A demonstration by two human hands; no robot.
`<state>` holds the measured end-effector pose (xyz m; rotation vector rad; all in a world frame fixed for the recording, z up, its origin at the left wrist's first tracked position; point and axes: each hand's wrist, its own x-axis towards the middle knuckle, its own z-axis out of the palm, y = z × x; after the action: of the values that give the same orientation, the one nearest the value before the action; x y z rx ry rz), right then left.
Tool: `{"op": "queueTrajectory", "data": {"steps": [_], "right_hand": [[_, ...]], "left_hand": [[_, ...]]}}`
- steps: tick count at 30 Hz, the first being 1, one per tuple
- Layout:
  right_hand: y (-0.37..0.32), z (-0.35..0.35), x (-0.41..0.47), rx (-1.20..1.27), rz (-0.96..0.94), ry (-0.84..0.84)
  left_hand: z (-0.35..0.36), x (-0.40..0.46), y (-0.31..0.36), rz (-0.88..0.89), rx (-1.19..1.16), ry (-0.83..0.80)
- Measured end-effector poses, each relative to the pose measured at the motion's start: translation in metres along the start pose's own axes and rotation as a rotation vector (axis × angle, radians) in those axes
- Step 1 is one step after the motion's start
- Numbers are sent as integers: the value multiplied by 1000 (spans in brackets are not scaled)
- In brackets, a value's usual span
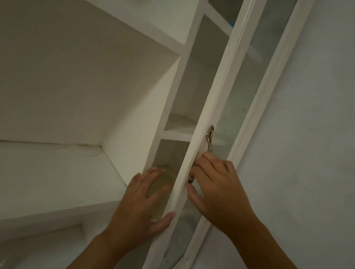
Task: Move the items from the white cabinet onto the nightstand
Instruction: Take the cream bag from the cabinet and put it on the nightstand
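I see the left hand (pixel 142 205) wrapped around a pale, translucent jar (pixel 162 190) standing on the lower shelf of the cabinet (pixel 173 85), fingers curled over its far side and thumb pressed near the door (pixel 204 119) edge. The right hand (pixel 216 189) is closed on the lower end of the brass handle (pixel 209 138), holding the door partly ajar. The jar sits directly inside the narrow gap, left of the door edge, long axis upright; I judge the left hand must draw it out towards me through that gap. The nightstand is not in view. No label or writing is legible.
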<state>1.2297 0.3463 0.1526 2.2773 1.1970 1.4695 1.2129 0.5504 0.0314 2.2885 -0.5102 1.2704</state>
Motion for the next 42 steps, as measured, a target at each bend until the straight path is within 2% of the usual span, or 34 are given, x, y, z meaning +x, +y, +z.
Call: {"op": "queueTrajectory", "data": {"steps": [4,11,22,30,42], "right_hand": [[11,-21,-29,-8,23,-51],[29,-54,-78,51,102,-61],[58,-97,-124,-110,185,-103],[70,-113,-142,-158,230,-147],[112,-119,-203,-257,303,-232]], "left_hand": [[14,8,32,89,-117,46],[38,13,75,187,-275,20],[76,22,116,259,-426,-2],[96,34,141,316,-473,-87],[150,59,173,390,-387,-185]]}}
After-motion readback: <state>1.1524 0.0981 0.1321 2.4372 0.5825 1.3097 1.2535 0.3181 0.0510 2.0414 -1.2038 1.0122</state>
